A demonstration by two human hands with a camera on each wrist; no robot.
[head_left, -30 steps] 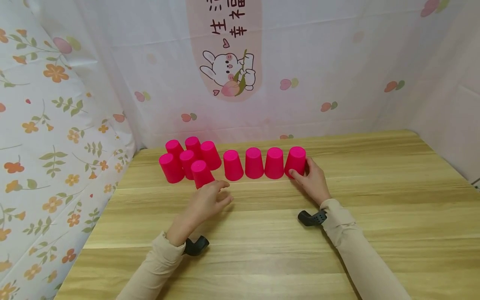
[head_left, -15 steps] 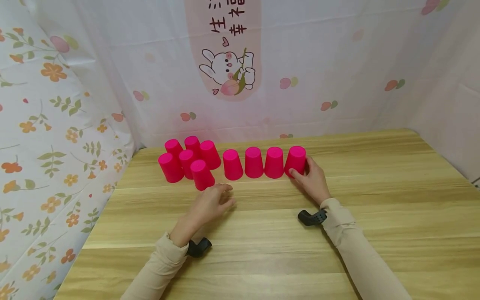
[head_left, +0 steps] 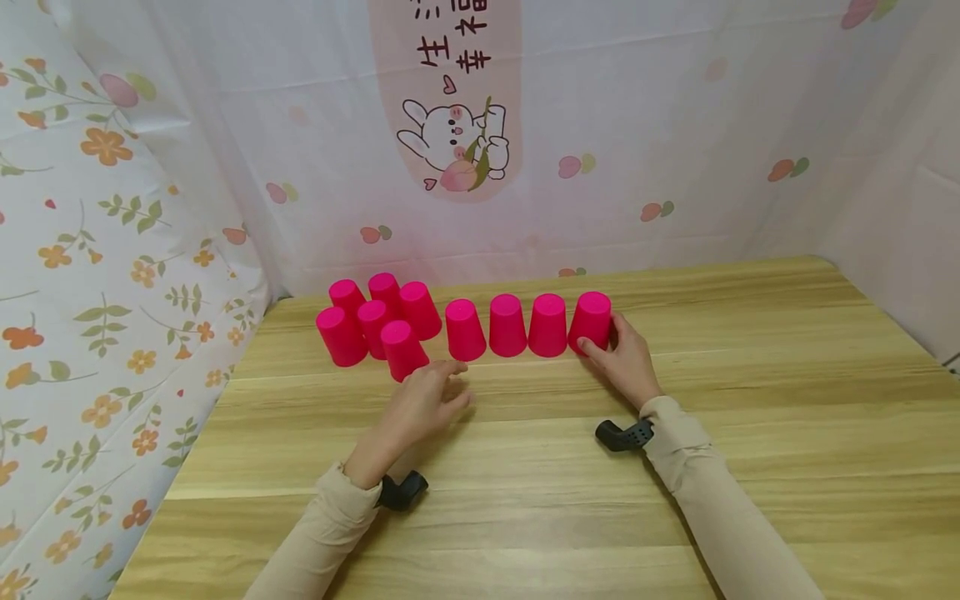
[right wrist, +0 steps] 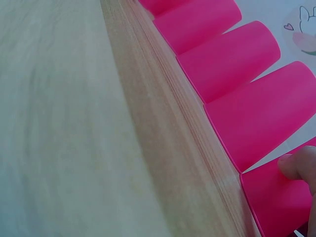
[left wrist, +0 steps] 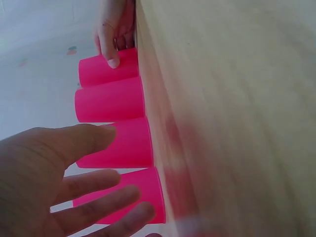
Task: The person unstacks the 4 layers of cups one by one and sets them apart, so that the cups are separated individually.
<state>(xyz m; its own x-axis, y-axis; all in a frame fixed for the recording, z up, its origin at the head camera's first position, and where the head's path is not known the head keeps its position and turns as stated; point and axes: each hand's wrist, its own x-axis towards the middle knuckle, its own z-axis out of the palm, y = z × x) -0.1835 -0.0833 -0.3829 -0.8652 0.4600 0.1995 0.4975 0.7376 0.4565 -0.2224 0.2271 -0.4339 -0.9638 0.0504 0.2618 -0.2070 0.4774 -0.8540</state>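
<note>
Pink cups stand upside down on the wooden table. A row runs across the middle, and its rightmost cup (head_left: 592, 321) is gripped by my right hand (head_left: 627, 360), thumb on the near side. Left of it in the row stand another cup (head_left: 547, 327), a third cup (head_left: 507, 327) and the row's leftmost cup (head_left: 466, 332). My left hand (head_left: 422, 407) hovers in front of the front cup (head_left: 403, 350) of the left group, fingers loose and holding nothing. In the left wrist view the left hand's fingers (left wrist: 94, 202) are spread before the row.
Behind that front cup, several more pink cups (head_left: 342, 337) cluster at the back left. A white printed cloth (head_left: 637, 142) hangs along the table's back edge, and a floral cloth (head_left: 142, 275) hangs on the left. The wooden table (head_left: 540, 500) reaches toward me.
My left hand has drifted slightly to the right, away from the front cup of the left group. The right hand and the cups stay in place.
</note>
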